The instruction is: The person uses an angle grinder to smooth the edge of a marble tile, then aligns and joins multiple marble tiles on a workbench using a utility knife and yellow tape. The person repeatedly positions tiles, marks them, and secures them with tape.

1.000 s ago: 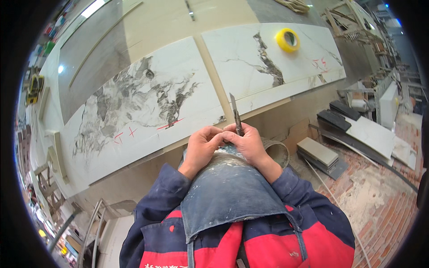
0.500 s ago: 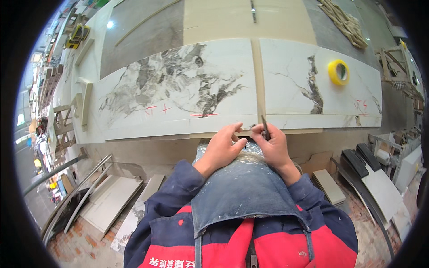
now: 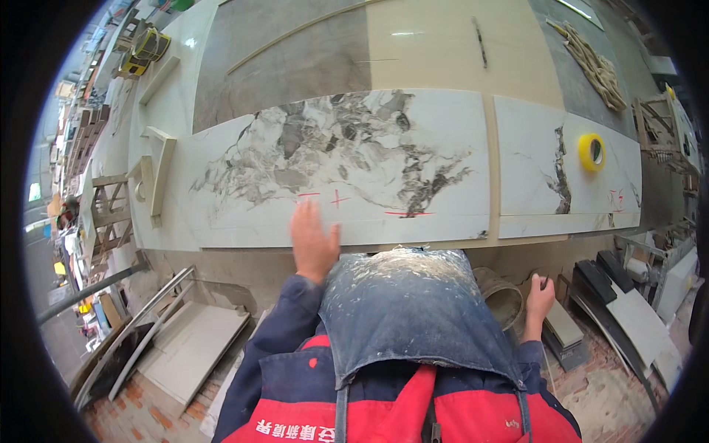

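My left hand [image 3: 314, 240], fingers stretched out, is over the front part of a large white marble-patterned slab [image 3: 258, 221] with grey and brown veining. Its fingertips are just below red marks on the slab; whether they touch the surface I cannot tell. Off to the right, below the table edge, my right hand [image 3: 540, 297] is closed round a dark, slim, pen-like object [image 3: 544, 282], mostly hidden by the fingers. A shorter matching slab [image 3: 532, 162] lies to the right across a narrow gap, with a roll of yellow tape [image 3: 591, 153] on it.
White strips [image 3: 162, 177] stand at the table's left end. A coiled rope [image 3: 591, 66] lies at the far right. Below the table are a bucket [image 3: 505, 304] by my right arm, leaning panels [image 3: 193, 347] to the left and a rack of boards [image 3: 642, 317] to the right.
My hands, close together at the table edge before, have parted: the left moved left over the larger slab, the right moved right and down with the dark object. The view has shifted left.
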Action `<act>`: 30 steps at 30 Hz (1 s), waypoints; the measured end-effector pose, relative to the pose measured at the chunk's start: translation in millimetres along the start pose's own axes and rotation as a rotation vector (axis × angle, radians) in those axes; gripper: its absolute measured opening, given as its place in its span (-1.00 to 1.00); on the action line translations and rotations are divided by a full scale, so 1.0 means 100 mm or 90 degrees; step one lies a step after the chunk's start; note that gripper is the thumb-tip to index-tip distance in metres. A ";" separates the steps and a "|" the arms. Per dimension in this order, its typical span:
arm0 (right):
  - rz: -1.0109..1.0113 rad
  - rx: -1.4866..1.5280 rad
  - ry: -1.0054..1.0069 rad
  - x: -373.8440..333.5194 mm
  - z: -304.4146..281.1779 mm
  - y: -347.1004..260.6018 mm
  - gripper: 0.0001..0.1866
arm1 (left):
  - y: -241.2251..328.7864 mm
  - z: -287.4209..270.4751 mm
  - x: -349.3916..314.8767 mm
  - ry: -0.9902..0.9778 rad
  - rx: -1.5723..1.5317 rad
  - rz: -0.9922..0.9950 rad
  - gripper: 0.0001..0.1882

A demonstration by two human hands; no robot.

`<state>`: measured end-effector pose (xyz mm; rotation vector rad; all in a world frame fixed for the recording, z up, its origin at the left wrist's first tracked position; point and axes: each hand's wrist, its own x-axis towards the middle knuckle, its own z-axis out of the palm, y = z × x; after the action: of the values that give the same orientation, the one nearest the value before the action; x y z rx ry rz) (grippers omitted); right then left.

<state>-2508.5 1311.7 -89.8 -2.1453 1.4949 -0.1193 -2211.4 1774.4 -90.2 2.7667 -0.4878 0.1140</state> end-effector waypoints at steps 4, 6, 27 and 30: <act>-0.105 0.136 0.003 -0.49 0.80 -0.88 -0.65 | -0.12 0.32 0.38 -0.152 -0.045 0.149 -0.16; -0.176 0.037 -0.093 -0.83 1.10 -1.72 -0.60 | -0.39 0.49 0.42 -0.156 -0.044 0.188 -0.15; -0.652 -0.140 -0.023 -1.64 2.84 -3.12 -0.13 | -4.00 -0.17 0.24 0.121 0.169 -0.136 -0.24; -0.570 -0.145 0.047 -1.10 2.62 -2.81 -0.13 | -3.93 -0.25 0.29 0.109 0.174 -0.160 -0.23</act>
<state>-2218.8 1577.4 -163.2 -2.8670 0.4887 -0.3508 -2049.0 2122.2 -183.0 3.0200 -0.0817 0.3799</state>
